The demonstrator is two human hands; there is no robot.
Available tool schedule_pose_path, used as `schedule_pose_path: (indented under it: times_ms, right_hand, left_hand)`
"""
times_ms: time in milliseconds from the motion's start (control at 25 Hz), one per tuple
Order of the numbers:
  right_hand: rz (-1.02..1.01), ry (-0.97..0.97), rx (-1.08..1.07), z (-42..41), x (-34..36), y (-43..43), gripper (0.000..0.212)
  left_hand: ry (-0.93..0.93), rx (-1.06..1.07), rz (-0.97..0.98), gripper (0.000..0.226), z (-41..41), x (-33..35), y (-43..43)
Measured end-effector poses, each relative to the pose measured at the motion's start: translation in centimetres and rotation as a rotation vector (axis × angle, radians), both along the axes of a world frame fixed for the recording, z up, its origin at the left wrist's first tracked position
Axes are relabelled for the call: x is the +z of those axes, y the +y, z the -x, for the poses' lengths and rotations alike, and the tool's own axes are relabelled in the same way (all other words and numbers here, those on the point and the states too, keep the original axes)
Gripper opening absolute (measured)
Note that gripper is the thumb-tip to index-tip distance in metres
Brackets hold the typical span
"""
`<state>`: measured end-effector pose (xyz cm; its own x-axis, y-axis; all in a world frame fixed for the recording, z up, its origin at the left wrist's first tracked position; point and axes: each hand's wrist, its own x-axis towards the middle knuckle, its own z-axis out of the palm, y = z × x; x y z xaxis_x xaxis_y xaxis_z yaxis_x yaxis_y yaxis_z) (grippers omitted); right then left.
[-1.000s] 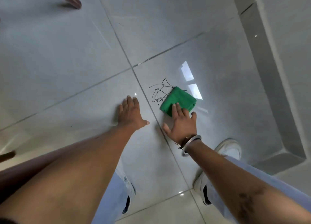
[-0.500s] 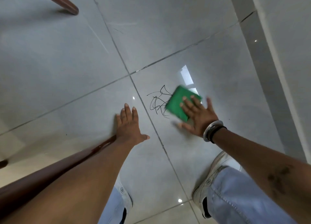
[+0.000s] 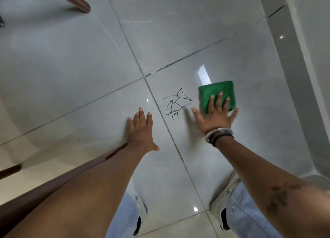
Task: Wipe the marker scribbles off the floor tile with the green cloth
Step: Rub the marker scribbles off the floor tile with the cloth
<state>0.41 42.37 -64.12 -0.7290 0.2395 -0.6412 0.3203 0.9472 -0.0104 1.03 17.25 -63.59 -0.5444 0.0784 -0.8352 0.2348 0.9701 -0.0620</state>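
Observation:
Black marker scribbles (image 3: 175, 103) mark the glossy grey floor tile (image 3: 250, 68), just right of a grout line. A folded green cloth (image 3: 217, 93) lies flat on the same tile, to the right of the scribbles and apart from them. My right hand (image 3: 216, 118) presses down on the cloth's near edge with spread fingers; it wears bracelets at the wrist. My left hand (image 3: 142, 130) rests flat on the neighbouring tile, left of the grout line, fingers apart and holding nothing.
A brown wooden furniture leg (image 3: 75, 1) stands at the top left, and another brown piece (image 3: 9, 169) shows at the left edge. A grey skirting and wall (image 3: 294, 59) run down the right side. My knees in jeans and a white shoe (image 3: 223, 198) are at the bottom.
My right hand has slid the green cloth to the right, off the scribbles, which now show fully. My left hand has stayed planted on the floor.

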Motion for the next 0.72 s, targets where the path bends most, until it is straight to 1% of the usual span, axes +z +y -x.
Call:
schedule_pose_path:
  times_ms: [40,120,160,200,240,280,320,360,400,440,480,520,560,600,640,680,720]
  right_hand:
    - [0.039,-0.011,0.175,-0.1,0.2,-1.0,0.097]
    - [0.218,-0.056,0.729,-1.9,0.5,-1.5,0.098]
    - [0.286,-0.048,0.838,-1.6,0.9,-0.7,0.097]
    - [0.275,0.014,0.832,-0.8,0.7,0.1,0.098]
    - [0.203,0.071,0.642,0.2,0.0,0.4,0.099]
    - [0.094,0.131,0.328,1.3,-0.6,0.4,0.098]
    - [0.041,0.111,0.067,2.4,-0.5,-0.4,0.097]
    - [0.039,0.037,-0.032,3.2,0.0,-1.8,0.098]
    - [0.053,0.011,0.097,3.1,0.1,-3.1,0.100]
    - [0.125,0.033,0.387,2.3,-0.4,-4.0,0.099]
    - [0.223,0.007,0.671,1.2,-0.3,-4.3,0.097]
    - [0.299,-0.015,0.810,1.3,0.1,-3.8,0.093]
    - [0.291,0.023,0.883,1.9,0.0,-3.0,0.091]
    - [0.213,0.060,0.800,2.6,-0.6,-2.5,0.091]
    - [0.119,0.108,0.559,3.4,-0.8,-2.4,0.091]
    - [0.057,0.107,0.341,4.3,-0.7,-2.9,0.092]
    - [0.048,0.050,0.237,4.9,-0.2,-4.0,0.095]
  left_hand:
    - [0.005,-0.009,0.009,0.144,-0.1,0.1,0.1]
    - [0.008,-0.033,0.016,0.145,0.2,0.2,0.1]
    - [-0.001,-0.053,0.020,0.145,0.4,0.2,-0.1]
    - [-0.015,-0.074,0.024,0.145,0.5,0.4,-0.3]
    - [-0.024,-0.087,0.027,0.145,0.6,0.5,-0.5]
    - [-0.022,-0.086,0.026,0.145,0.5,0.6,-0.6]
    - [-0.017,-0.083,0.025,0.144,0.4,0.6,-0.6]
    - [-0.015,-0.087,0.021,0.144,0.4,0.6,-0.5]
    - [-0.013,-0.093,0.018,0.144,0.3,0.7,-0.4]
    - [-0.004,-0.095,0.015,0.143,0.3,0.7,-0.4]
    - [0.007,-0.097,0.011,0.143,0.3,0.7,-0.5]
    - [0.011,-0.100,0.008,0.143,0.4,0.8,-0.7]
    - [0.006,-0.111,0.007,0.142,0.4,0.8,-1.0]
    - [0.002,-0.129,0.007,0.142,0.4,0.9,-1.2]
    - [0.012,-0.144,0.004,0.142,0.2,0.8,-1.4]
    - [0.026,-0.151,-0.001,0.141,0.1,0.8,-1.5]
    - [0.029,-0.154,-0.009,0.141,0.1,0.8,-1.6]
